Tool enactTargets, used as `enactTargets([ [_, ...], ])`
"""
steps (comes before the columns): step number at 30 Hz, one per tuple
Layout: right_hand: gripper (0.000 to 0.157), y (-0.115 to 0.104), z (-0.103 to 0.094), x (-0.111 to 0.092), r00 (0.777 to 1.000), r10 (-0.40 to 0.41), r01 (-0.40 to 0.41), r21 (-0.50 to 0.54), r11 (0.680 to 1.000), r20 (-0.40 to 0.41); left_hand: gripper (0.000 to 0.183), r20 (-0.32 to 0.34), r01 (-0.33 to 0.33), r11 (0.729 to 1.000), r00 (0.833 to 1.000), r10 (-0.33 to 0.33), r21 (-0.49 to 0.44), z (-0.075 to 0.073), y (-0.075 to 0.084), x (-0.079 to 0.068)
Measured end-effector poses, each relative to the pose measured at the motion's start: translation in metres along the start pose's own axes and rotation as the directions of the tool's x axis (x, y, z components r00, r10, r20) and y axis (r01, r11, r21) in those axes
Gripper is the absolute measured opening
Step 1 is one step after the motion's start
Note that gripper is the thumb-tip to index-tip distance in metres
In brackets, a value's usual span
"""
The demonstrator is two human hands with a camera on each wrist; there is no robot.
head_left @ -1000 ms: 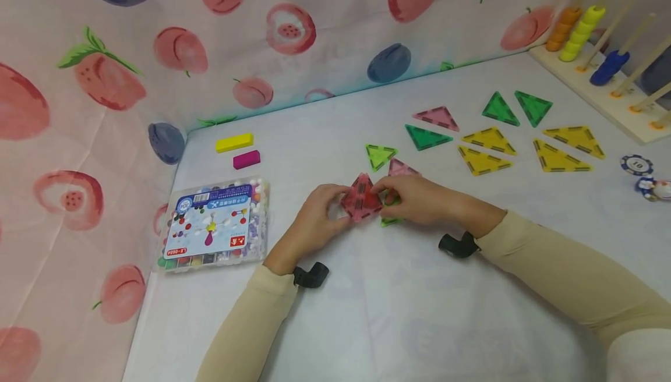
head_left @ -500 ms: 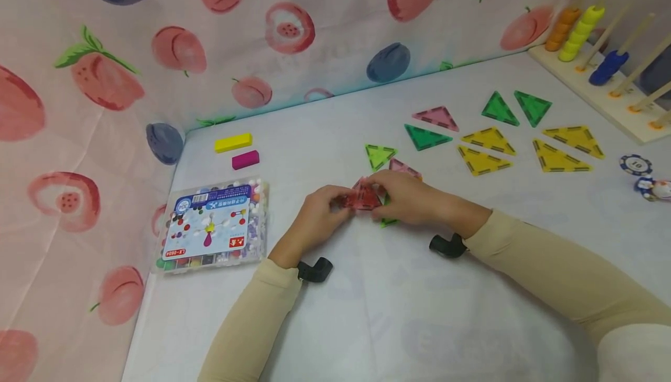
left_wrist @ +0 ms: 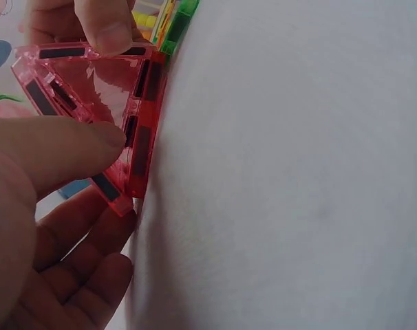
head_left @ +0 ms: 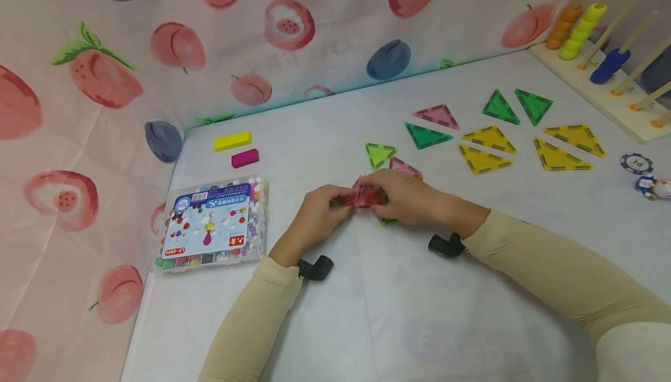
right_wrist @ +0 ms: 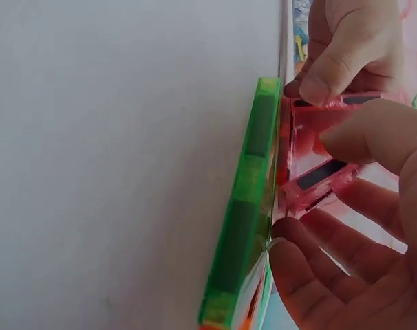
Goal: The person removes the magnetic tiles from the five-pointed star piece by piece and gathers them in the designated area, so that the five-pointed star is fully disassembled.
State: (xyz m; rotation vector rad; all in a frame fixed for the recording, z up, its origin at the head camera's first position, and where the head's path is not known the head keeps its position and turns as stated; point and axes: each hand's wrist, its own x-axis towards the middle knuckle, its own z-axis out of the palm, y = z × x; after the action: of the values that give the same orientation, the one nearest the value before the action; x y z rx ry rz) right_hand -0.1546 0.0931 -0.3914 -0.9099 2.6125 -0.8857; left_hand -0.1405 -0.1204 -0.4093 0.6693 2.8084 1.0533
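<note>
Several red-pink magnetic tiles [head_left: 362, 197] are joined into a small pointed shape low over the table, between the two hands. My left hand [head_left: 318, 214] pinches its left side, the thumb pressed on a triangular tile [left_wrist: 102, 79] in the left wrist view. From the right, my right hand [head_left: 411, 198] grips the same shape, its thumb [right_wrist: 353, 141] on a face. Beside the right hand lies a green tile [right_wrist: 244, 185], mostly covered by that hand in the head view. A pink tile [head_left: 403, 166] and a light green triangle [head_left: 380, 154] lie just behind.
Green, yellow and pink triangular tiles [head_left: 487, 159] lie spread to the right. A bead rack [head_left: 603, 88], a poker chip [head_left: 636, 163] and a small figurine [head_left: 652, 187] sit farther right. At left are a plastic box [head_left: 212, 225], a yellow block [head_left: 233, 141] and a magenta block [head_left: 244, 158].
The red tile shape stood with its point up; it now looks flatter and is more covered by the fingers. My right hand has shifted slightly left onto it.
</note>
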Motion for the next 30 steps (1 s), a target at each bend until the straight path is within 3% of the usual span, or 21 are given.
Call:
enactTargets([
  [8, 0.045, 0.002, -0.017, -0.003, 0.995, 0.085, -0.086, 0.030, 0.996, 0.048, 0.027, 0.000, 0.021, 1.000, 1.000, -0.021, 0.005, 0.001, -0.001, 0.000],
  [14, 0.036, 0.009, -0.028, -0.005, 0.992, 0.124, -0.126, 0.065, 0.990, 0.029, 0.028, 0.013, 0.035, 0.999, 0.999, -0.035, 0.020, 0.001, -0.001, 0.000],
  [23, 0.036, 0.026, -0.039, -0.018, 0.971, 0.239, -0.235, 0.107, 0.966, -0.026, 0.022, 0.044, 0.054, 0.997, 0.997, -0.056, 0.054, 0.002, 0.005, -0.003],
  [26, 0.035, 0.028, -0.039, -0.018, 0.976, 0.215, -0.211, 0.135, 0.968, -0.015, 0.020, 0.010, 0.072, 0.996, 0.997, -0.073, 0.044, 0.001, 0.002, -0.002],
  [30, 0.031, 0.026, -0.037, -0.018, 0.982, 0.186, -0.184, 0.158, 0.970, -0.001, 0.016, -0.116, 0.154, 0.988, 0.981, -0.156, -0.022, -0.001, 0.000, 0.000],
])
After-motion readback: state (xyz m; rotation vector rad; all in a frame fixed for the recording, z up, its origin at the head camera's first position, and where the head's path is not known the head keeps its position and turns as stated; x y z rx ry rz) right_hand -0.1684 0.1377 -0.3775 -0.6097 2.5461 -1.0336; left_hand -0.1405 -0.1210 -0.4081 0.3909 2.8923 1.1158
